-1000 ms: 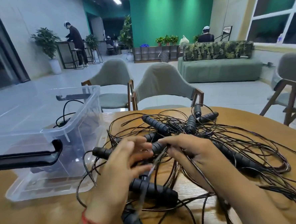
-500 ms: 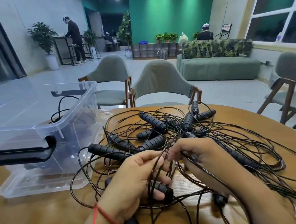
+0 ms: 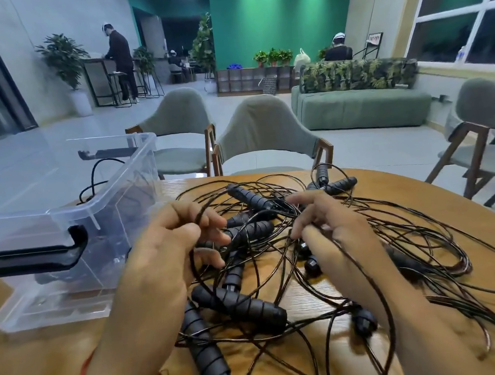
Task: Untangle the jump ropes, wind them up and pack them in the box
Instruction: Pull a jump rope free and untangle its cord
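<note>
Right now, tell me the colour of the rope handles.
Black handles, spirally ribbed; the head view shows them best.

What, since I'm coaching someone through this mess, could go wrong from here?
1. The left hand pinches one cord that many loops cross; a hard pull could tighten the tangle instead of freeing it.
2. Other cords drape over the right hand and forearm, so lifting it may drag handles along.
3. A tug might slide a handle off the table.

Wooden table (image 3: 433,205) carries tangled jump ropes (image 3: 254,274); clear box (image 3: 69,227).
</note>
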Tool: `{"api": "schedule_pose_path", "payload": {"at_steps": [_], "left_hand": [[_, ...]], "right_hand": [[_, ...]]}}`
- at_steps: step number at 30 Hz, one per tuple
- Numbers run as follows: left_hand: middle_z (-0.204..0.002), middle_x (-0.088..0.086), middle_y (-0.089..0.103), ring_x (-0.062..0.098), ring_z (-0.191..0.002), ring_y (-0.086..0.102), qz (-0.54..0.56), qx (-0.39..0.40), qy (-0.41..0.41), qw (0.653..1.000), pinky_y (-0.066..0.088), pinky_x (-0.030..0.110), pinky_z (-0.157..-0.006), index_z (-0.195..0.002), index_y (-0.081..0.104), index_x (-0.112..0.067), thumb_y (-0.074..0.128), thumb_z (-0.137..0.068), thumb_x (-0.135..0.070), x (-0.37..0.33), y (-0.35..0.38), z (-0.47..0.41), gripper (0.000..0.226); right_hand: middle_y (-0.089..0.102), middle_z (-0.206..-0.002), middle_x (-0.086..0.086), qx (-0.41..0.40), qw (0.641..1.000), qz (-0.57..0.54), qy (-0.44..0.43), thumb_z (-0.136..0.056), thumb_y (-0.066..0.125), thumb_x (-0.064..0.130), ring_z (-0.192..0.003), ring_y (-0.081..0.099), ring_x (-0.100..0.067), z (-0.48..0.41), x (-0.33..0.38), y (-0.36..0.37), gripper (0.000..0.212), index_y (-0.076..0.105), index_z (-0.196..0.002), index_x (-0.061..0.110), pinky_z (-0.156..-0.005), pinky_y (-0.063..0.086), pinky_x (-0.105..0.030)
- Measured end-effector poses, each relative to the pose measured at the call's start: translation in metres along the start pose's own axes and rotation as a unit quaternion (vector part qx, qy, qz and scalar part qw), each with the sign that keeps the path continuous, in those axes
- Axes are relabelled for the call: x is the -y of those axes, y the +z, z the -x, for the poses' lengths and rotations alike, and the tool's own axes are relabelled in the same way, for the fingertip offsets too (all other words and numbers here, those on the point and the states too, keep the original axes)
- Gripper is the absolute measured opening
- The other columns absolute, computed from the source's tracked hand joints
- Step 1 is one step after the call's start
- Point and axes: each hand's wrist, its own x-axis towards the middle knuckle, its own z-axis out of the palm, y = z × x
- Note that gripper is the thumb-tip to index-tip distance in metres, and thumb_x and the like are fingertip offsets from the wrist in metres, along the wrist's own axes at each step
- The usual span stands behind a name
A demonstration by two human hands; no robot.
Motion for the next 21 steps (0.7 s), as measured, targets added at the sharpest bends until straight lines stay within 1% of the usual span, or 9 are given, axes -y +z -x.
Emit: {"api": "schedule_pose_path", "payload": {"at_steps": [2, 5, 8, 10, 12, 14, 16, 18, 21], "left_hand": [[-0.096, 0.007, 0.074, 0.023, -0.073, 0.064, -0.041, 0.049, 0.040, 0.997, 0.049, 0.029, -0.054, -0.082, 0.070, -0.029, 0.048, -0.090, -0.013, -0.004, 0.000, 0.007, 0.029], [-0.098, 0.013, 0.070, 0.018, -0.061, 0.049, -0.038, 0.118, 0.083, 0.989, 0.036, 0.029, -0.052, -0.090, 0.069, -0.033, 0.055, -0.087, -0.031, -0.015, -0.001, 0.024, 0.014], [-0.093, 0.026, 0.062, 0.017, -0.055, 0.041, -0.051, 0.157, 0.086, 0.982, 0.032, 0.026, -0.051, -0.098, 0.070, -0.030, 0.055, -0.091, -0.037, -0.020, -0.001, 0.030, 0.018], [-0.088, 0.020, 0.064, 0.018, -0.057, 0.046, -0.046, 0.164, 0.082, 0.982, 0.038, 0.024, -0.048, -0.102, 0.070, -0.023, 0.055, -0.093, -0.036, -0.018, -0.001, 0.028, 0.022], [-0.095, 0.015, 0.069, 0.021, -0.067, 0.056, 0.015, 0.129, 0.043, 0.991, 0.044, 0.030, -0.047, -0.102, 0.072, -0.017, 0.056, -0.096, -0.031, -0.012, 0.000, 0.020, 0.022], [-0.104, 0.014, 0.071, 0.024, -0.075, 0.062, 0.052, 0.069, -0.028, 0.996, 0.049, 0.037, -0.048, -0.102, 0.075, -0.017, 0.048, -0.107, -0.030, 0.000, -0.001, 0.010, 0.031], [-0.107, 0.010, 0.074, 0.023, -0.076, 0.067, -0.043, 0.036, -0.068, 0.996, 0.057, 0.043, -0.053, -0.104, 0.077, -0.027, 0.045, -0.112, -0.024, 0.015, -0.001, 0.001, 0.033], [-0.105, 0.001, 0.074, 0.021, -0.074, 0.072, -0.165, 0.053, -0.054, 0.983, 0.063, 0.044, -0.059, -0.113, 0.074, -0.041, 0.053, -0.109, -0.022, 0.029, 0.002, -0.002, 0.029], [-0.113, -0.020, 0.066, 0.007, -0.097, 0.066, -0.336, 0.111, 0.044, 0.934, 0.057, 0.021, -0.082, -0.130, 0.061, -0.055, 0.058, -0.106, -0.033, 0.042, 0.008, 0.001, 0.033]], "right_hand": [[0.068, -0.096, 0.013, 0.015, 0.999, 0.013, -0.029, -0.104, 0.063, 0.028, -0.089, 0.066, -0.006, 0.004, 0.009, 0.009, 0.045, 0.054, -0.144, 0.046, -0.076, 0.054, -0.025], [0.065, -0.089, 0.010, 0.005, 0.999, -0.020, -0.046, -0.102, 0.054, 0.052, -0.087, 0.064, -0.010, 0.008, 0.021, 0.017, 0.039, 0.059, -0.140, 0.052, -0.074, 0.051, -0.026], [0.071, -0.085, 0.015, -0.008, 0.997, -0.051, -0.060, -0.105, 0.060, 0.050, -0.089, 0.068, -0.009, 0.007, 0.028, 0.021, 0.023, 0.073, -0.124, 0.043, -0.073, 0.051, -0.028], [0.072, -0.085, 0.021, -0.033, 0.995, -0.053, -0.075, -0.106, 0.062, 0.042, -0.087, 0.069, -0.005, 0.006, 0.030, 0.023, 0.018, 0.077, -0.114, 0.035, -0.071, 0.050, -0.020], [0.068, -0.076, 0.016, -0.050, 0.991, -0.107, -0.067, -0.106, 0.060, 0.038, -0.071, 0.064, -0.004, 0.007, 0.032, 0.021, 0.019, 0.077, -0.107, 0.030, -0.062, 0.042, -0.011], [0.068, -0.077, 0.006, -0.058, 0.985, -0.144, -0.069, -0.108, 0.055, 0.038, -0.067, 0.061, -0.007, 0.009, 0.033, 0.018, 0.022, 0.075, -0.104, 0.028, -0.062, 0.042, -0.011], [0.072, -0.081, -0.002, -0.050, 0.974, -0.210, -0.072, -0.108, 0.053, 0.035, -0.069, 0.064, -0.009, 0.009, 0.033, 0.017, 0.024, 0.076, -0.104, 0.028, -0.065, 0.048, -0.016], [0.073, -0.081, -0.007, -0.021, 0.948, -0.309, -0.072, -0.105, 0.054, 0.033, -0.067, 0.064, -0.009, 0.005, 0.031, 0.019, 0.024, 0.077, -0.103, 0.028, -0.062, 0.051, -0.020], [0.073, -0.081, -0.005, 0.025, 0.919, -0.383, -0.096, -0.107, 0.055, 0.031, -0.067, 0.062, -0.013, 0.002, 0.027, 0.019, 0.024, 0.078, -0.107, 0.025, -0.061, 0.053, -0.022]]}}
